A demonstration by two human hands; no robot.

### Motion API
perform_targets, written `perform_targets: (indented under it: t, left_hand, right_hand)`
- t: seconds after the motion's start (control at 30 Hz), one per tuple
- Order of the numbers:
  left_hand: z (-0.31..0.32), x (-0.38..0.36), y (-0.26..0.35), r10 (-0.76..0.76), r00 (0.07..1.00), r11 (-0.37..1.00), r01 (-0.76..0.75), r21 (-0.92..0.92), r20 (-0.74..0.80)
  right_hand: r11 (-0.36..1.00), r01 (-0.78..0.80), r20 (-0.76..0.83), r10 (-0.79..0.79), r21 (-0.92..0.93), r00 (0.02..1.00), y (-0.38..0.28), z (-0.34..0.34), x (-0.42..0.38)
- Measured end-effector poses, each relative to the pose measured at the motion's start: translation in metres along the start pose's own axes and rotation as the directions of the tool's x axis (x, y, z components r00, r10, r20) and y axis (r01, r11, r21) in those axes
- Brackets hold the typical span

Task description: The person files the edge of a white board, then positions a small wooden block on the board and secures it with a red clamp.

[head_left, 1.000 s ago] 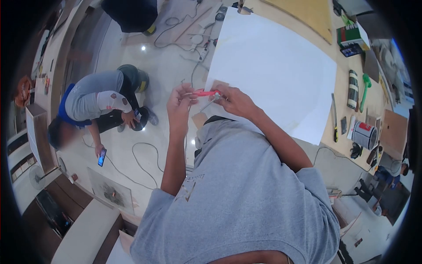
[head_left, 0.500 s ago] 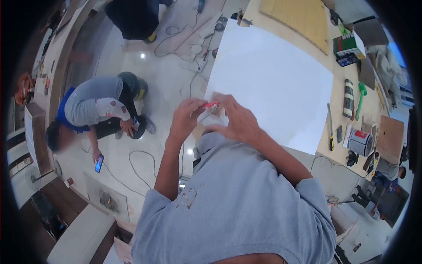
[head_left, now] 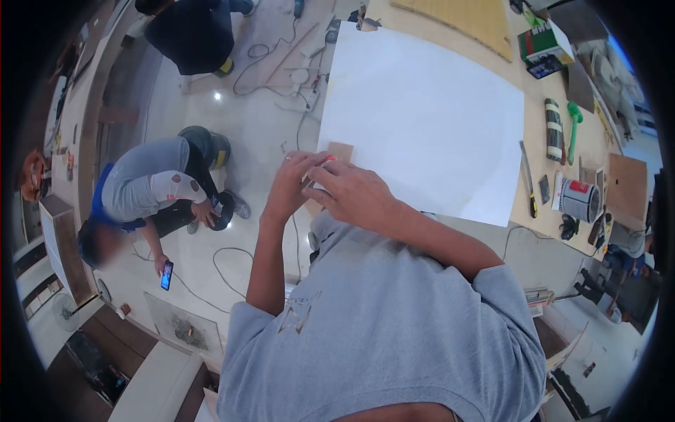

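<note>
Both of my hands meet at the left edge of a large white sheet (head_left: 422,119) lying on the workbench. My left hand (head_left: 285,186) is closed around a small red-handled tool (head_left: 328,160); just a bit of its red part shows. My right hand (head_left: 358,193) has its fingertips bent over that same red part, thumb near the left fingers. The rest of the tool is hidden by the fingers. Right behind the hands, a small flat brown piece (head_left: 341,150) overlaps the sheet's edge.
On the bench (head_left: 524,204) to the right lie a handsaw (head_left: 529,179), a green hammer-like tool (head_left: 574,130), a dark roll (head_left: 554,130) and a can (head_left: 579,198). A seated person (head_left: 151,176) holds a phone (head_left: 166,275) at left. Cables (head_left: 232,271) run across the floor.
My right hand has moved left and closed in on my left hand, covering most of the red tool and the thin metal rod that showed before. The view has shifted slightly.
</note>
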State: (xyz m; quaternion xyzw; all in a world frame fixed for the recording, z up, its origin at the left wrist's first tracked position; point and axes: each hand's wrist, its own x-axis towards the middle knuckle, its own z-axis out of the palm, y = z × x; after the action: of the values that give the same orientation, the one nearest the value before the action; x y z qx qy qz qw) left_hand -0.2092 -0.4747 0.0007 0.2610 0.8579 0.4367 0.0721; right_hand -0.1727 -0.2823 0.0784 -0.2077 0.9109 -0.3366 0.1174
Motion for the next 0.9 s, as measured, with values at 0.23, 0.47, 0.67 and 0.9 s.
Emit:
perform_targets:
  t: [0.23, 0.47, 0.67, 0.9]
  left_hand:
    - [0.004, 0.008, -0.012, -0.054, 0.996, 0.997, 0.058, -0.051, 0.073]
    - [0.011, 0.007, -0.022, -0.02, 0.998, 0.999, 0.022, -0.036, 0.051]
    - [0.009, 0.014, -0.004, -0.064, 0.996, 0.998, 0.063, 0.012, 0.058]
    - [0.014, 0.011, -0.004, -0.075, 0.996, 0.996, 0.072, 0.053, 0.048]
  right_hand:
    - [1.0, -0.027, 0.043, 0.027, -0.001, 0.999, 0.001, -0.012, -0.007]
    - [0.996, 0.024, 0.17, -0.009, -0.087, 0.985, 0.008, -0.054, 0.003]
    - [0.968, 0.067, -0.306, -0.141, -0.242, 0.942, 0.03, -0.036, 0.02]
    - [0.969, -0.214, -0.232, 0.238, 0.125, 0.943, -0.006, -0.028, -0.003]
